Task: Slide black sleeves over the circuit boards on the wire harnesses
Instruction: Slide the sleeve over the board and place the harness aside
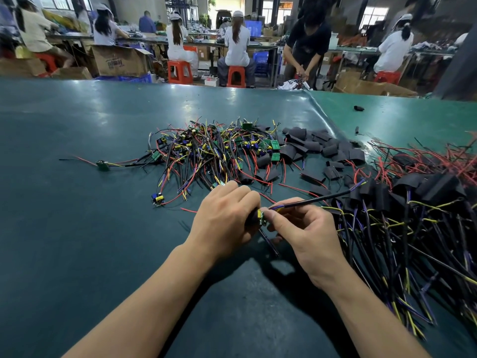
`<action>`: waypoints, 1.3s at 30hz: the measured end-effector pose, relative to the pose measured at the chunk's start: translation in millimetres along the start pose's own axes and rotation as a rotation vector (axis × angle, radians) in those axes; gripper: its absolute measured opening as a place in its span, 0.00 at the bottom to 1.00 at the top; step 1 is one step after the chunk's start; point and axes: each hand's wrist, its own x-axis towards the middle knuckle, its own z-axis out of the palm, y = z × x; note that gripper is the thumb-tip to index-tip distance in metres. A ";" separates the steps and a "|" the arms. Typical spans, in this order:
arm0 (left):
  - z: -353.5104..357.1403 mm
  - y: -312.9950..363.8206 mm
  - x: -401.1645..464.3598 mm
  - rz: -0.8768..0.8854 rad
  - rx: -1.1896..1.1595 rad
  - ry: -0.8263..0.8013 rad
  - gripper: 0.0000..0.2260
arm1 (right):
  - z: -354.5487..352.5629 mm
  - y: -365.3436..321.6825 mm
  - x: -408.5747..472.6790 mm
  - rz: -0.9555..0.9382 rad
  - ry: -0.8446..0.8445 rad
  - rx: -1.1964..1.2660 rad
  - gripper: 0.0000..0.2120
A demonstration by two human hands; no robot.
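Observation:
My left hand (224, 218) curls round a black sleeve (253, 216) at the middle of the green table. A small green circuit board (263, 217) sticks out of the sleeve's right end. My right hand (303, 229) pinches that board and its black cable (315, 200), which runs up to the right. Behind my hands lies a tangled heap of bare harnesses with green boards (211, 148). Loose black sleeves (317, 148) are piled to its right. Sleeved harnesses (413, 215) are stacked at the right.
The green table mat (77, 215) has a seam (325, 117) running back at the right. A single harness (103, 164) lies apart on the left, another (158, 198) nearer my left hand. Several people work at benches beyond the table's far edge.

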 end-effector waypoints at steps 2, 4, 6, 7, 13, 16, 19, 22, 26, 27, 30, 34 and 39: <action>0.8 -0.2 -1.8 -0.033 -0.026 -0.045 0.10 | 0.5 -1.1 -1.1 -0.032 0.005 -0.024 0.04; 1.8 0.0 -3.9 -0.071 -0.065 -0.094 0.10 | 1.7 -1.6 -2.0 -0.069 0.000 -0.078 0.04; 1.3 -0.5 -4.6 -0.085 -0.077 -0.105 0.09 | 3.1 -0.6 -2.2 -0.092 0.001 -0.143 0.06; 0.3 -0.7 -3.7 -0.077 -0.063 -0.099 0.07 | 3.7 -0.2 -1.8 -0.098 0.004 -0.162 0.07; 0.6 -0.7 -1.3 -0.004 -0.024 -0.073 0.09 | 4.9 -2.4 -3.5 -0.084 -0.002 -0.149 0.09; -0.2 -0.3 -1.0 0.021 -0.016 -0.060 0.06 | 5.7 -6.2 -5.4 -0.142 -0.017 -0.165 0.11; 0.8 1.4 -0.5 0.007 -0.015 -0.062 0.11 | 6.4 -8.6 -5.0 -0.119 0.014 -0.083 0.11; 1.5 2.7 0.0 0.005 0.000 -0.050 0.12 | 7.6 -9.3 -4.1 -0.104 0.034 -0.060 0.11; 0.5 3.5 -0.3 0.043 0.013 -0.013 0.07 | 8.1 -8.4 -4.8 -0.135 0.008 -0.104 0.11; 0.3 3.8 -0.4 0.051 0.023 -0.008 0.06 | 7.6 -7.2 -4.5 -0.138 0.012 -0.112 0.11; 1.9 4.6 -0.5 0.042 0.052 0.022 0.10 | 8.5 -6.5 -4.3 -0.115 0.026 -0.094 0.03; 3.8 5.2 -1.1 0.026 0.057 0.044 0.11 | 7.8 -4.8 -4.0 -0.082 0.007 -0.092 0.06; 1.8 5.2 -1.9 0.028 0.037 0.059 0.08 | 3.9 -2.8 -4.5 -0.031 -0.069 -0.058 0.03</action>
